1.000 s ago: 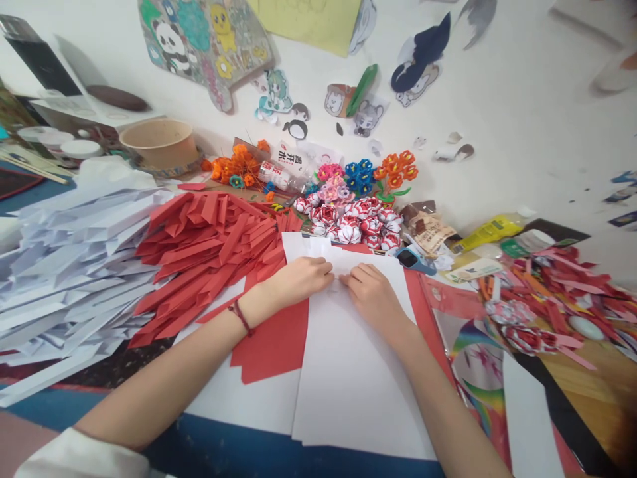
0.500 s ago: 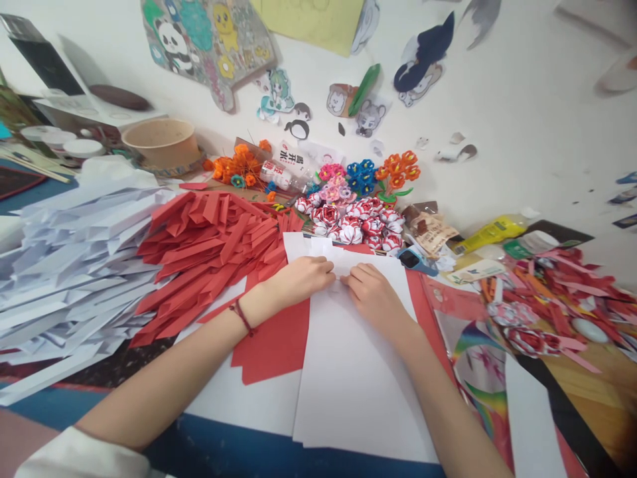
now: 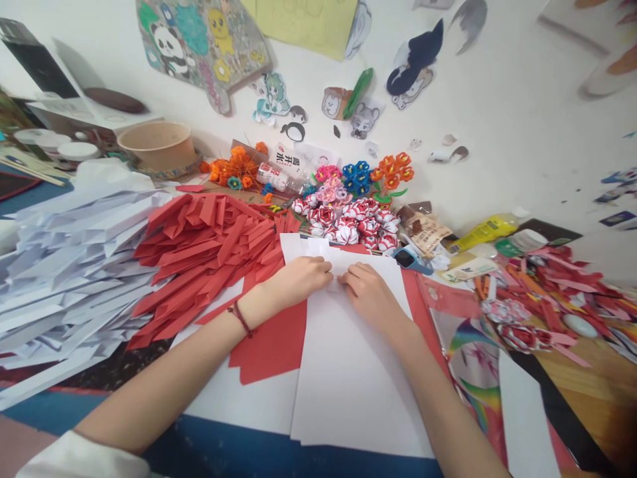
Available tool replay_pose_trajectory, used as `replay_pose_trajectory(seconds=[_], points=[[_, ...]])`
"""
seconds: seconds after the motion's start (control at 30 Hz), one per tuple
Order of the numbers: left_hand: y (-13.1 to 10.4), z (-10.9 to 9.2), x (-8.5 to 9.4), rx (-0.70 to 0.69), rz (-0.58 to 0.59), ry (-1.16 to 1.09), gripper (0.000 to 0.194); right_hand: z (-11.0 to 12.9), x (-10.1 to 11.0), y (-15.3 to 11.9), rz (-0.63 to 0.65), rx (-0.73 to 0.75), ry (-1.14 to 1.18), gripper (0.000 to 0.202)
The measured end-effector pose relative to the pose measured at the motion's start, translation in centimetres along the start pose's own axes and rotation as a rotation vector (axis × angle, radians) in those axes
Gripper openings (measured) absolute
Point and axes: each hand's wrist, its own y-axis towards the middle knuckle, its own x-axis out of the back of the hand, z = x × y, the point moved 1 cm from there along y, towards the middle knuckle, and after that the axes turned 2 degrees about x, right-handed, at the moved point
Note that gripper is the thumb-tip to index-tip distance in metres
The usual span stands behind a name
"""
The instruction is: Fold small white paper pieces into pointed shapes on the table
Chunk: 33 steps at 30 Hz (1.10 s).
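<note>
Lying on the blue desk [image 3: 239,446] near its front edge, large white paper sheets [image 3: 358,385] are running beneath the left hand [image 3: 307,273] and right hand [image 3: 368,290], whose nearly closed fingers are pinching a small white paper piece [image 3: 335,283] midway between, its long axis unclear.

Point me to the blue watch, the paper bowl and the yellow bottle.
Watch [image 3: 404,258]: head view, on its dark face.
Bowl [image 3: 158,150]: head view, on its outer wall.
Bottle [image 3: 485,231]: head view, on its yellow side.
</note>
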Motion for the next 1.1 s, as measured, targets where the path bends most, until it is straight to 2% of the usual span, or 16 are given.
replay_pose_trajectory(seconds=[0.3,0.4,0.57,0.67,0.8,0.9,1.1], points=[[-0.4,0.1,0.8,0.081,0.053,-0.069,0.018,-0.9,0.4,-0.4,0.008,-0.111,0.149,0.025],[-0.4,0.0,1.0,0.183,0.065,-0.073,0.019,-1.2,0.6,-0.4,-0.020,-0.140,0.196,0.024],[-0.2,0.2,0.8,0.363,0.049,-0.040,0.032,-1.8,0.7,-0.8,-0.088,-0.334,0.246,0.021],[-0.2,0.6,0.6,0.467,0.045,-0.061,0.038,-2.0,0.7,-1.0,-0.118,-0.398,0.295,0.022],[-0.2,1.0,0.1,0.510,0.019,-0.097,0.037,-2.0,0.3,-1.0,-0.171,-0.440,0.345,0.019],[-0.1,0.7,-0.3,0.489,-0.007,-0.115,0.036,-1.5,-0.3,-0.7,-0.216,-0.420,0.280,0.019],[0.5,-0.4,-0.9,0.367,-0.093,-0.183,0.014,0.0,-1.4,-0.1,-0.203,-0.193,0.072,0.022]])
